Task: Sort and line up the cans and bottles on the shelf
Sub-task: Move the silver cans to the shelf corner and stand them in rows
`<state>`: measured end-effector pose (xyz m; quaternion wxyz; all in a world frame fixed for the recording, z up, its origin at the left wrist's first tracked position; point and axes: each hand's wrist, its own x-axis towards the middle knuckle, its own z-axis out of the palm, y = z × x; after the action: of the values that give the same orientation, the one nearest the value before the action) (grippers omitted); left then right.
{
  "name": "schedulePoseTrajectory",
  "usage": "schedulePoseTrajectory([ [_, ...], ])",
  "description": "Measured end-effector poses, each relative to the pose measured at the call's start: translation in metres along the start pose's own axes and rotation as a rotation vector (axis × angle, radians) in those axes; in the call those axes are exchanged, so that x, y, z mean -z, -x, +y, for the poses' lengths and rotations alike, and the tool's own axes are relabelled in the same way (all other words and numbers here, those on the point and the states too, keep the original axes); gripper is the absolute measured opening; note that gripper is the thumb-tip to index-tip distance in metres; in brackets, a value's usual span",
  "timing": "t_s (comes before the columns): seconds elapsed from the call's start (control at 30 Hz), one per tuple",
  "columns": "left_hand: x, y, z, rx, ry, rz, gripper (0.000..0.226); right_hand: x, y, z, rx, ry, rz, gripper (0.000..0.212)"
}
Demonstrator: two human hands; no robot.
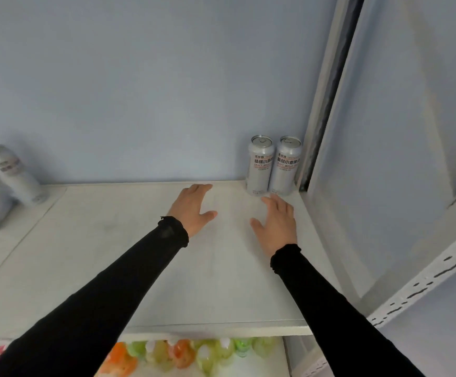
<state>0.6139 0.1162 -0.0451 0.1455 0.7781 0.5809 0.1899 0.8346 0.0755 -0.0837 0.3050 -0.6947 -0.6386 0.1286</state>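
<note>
Two tall silver cans, one (pixel 260 165) touching the other (pixel 286 165), stand upright in the back right corner of the white shelf (pixel 112 254). My right hand (pixel 277 223) hovers just in front of them, fingers spread, holding nothing. My left hand (pixel 192 209) is open too, over the shelf's back middle, a short way left of the cans. At the far left edge lie several silver cans (pixel 1 183), tipped over and piled. Both arms wear black sleeves.
A blue-grey wall backs the shelf. A metal upright (pixel 327 91) and a side panel close off the right. A perforated shelf rail (pixel 422 278) runs at lower right. Below the shelf's front edge, several orange and green bottles (pixel 194 355) show.
</note>
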Motion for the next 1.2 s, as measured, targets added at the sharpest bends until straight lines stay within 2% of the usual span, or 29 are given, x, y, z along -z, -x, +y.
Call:
schedulePoseTrajectory([
  [0.23, 0.051, 0.08, -0.079, 0.174, -0.094, 0.046, 0.065, -0.042, 0.018, -0.084, 0.232, 0.087, -0.255, 0.056],
  [0.57, 0.155, 0.2, -0.227, 0.301, -0.14, 0.164, 0.062, -0.137, 0.066, -0.261, 0.458, 0.006, -0.297, 0.054],
  [0.87, 0.23, 0.254, -0.35, 0.27, -0.107, 0.226, 0.061, -0.213, 0.1, -0.39, 0.381, -0.124, -0.285, 0.056],
  [1.2, 0.261, 0.182, -0.406, 0.252, -0.02, 0.239, 0.062, -0.269, 0.032, -0.438, 0.153, -0.324, -0.309, 0.062],
])
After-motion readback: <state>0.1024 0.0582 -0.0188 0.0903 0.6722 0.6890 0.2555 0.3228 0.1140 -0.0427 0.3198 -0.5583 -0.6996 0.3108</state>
